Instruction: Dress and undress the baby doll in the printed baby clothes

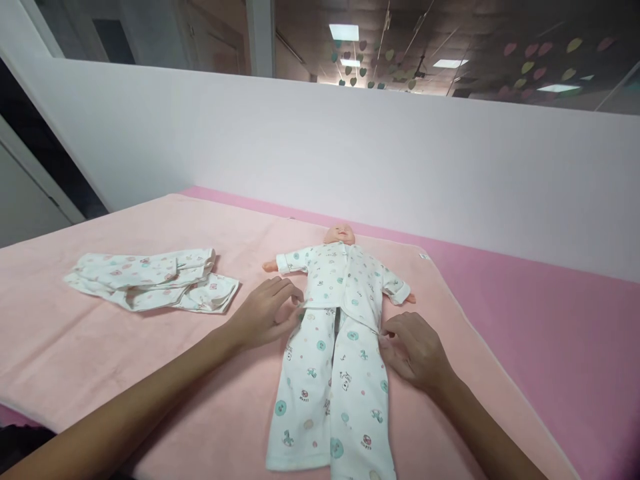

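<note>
A baby doll (340,235) lies on its back on a pink towel (150,360), dressed in a white patterned top (345,273) and matching trousers (330,393). My left hand (265,312) rests at the doll's waist on the left, fingers curled and pinching the edge of the trousers' waistband. My right hand (413,350) is at the waist on the right, its fingers bent and pinching the fabric there.
A second set of white patterned baby clothes (150,280) lies crumpled on the towel to the left. The towel covers a brighter pink surface (550,320). A white wall (350,153) rises right behind, with windows above it.
</note>
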### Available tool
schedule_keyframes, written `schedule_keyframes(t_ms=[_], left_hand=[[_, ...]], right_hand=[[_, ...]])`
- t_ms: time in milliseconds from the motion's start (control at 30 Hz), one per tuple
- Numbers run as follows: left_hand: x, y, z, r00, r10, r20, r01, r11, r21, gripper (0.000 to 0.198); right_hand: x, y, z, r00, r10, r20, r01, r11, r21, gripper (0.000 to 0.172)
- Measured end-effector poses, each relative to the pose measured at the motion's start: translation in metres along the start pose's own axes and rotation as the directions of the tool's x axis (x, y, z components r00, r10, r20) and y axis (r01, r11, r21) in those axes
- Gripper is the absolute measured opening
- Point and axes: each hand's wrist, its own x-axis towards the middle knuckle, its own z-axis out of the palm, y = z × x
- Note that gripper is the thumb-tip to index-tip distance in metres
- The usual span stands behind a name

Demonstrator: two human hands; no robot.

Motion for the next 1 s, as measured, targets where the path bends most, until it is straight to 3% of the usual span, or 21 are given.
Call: schedule_keyframes(t_ms=[133,267,400,533,767,900,1000], left_hand=[[0.028,0.024,0.007,0.999,-0.004,0.042,0.006,0.999,-0.042,0.035],[0.058,0.038,0.029,0.995,-0.039,0.090,0.037,0.999,0.024,0.020],[0.067,0.042,0.042,0.990,-0.020,0.142,-0.005,0.986,0.168,0.011],[0.067,0.047,0.040,0.980,-0.079,0.184,0.033,0.970,0.241,0.019],[0.080,0.059,0.045,0.946,-0.206,0.251,0.116,0.936,0.333,0.023],[0.072,0.051,0.049,0.978,-0.112,0.176,0.060,0.958,0.281,0.020],[0.060,0.044,0.049,0.991,-0.007,0.133,-0.007,0.994,0.109,0.018]], right_hand=[[0.038,-0.017,-0.001,0.993,0.089,0.071,-0.098,0.986,0.137,0.014],[0.073,-0.029,0.011,0.956,0.183,0.231,-0.193,0.981,0.023,0.020],[0.079,-0.030,0.021,0.951,0.169,0.257,-0.142,0.983,-0.120,0.014],[0.070,-0.029,0.024,0.957,0.160,0.241,-0.129,0.982,-0.138,0.013],[0.068,-0.034,0.021,0.910,0.328,0.255,-0.373,0.915,0.154,0.012],[0.067,-0.035,0.018,0.812,0.533,0.236,-0.582,0.717,0.383,0.020],[0.064,-0.036,0.020,0.775,0.605,0.180,-0.607,0.635,0.478,0.023]])
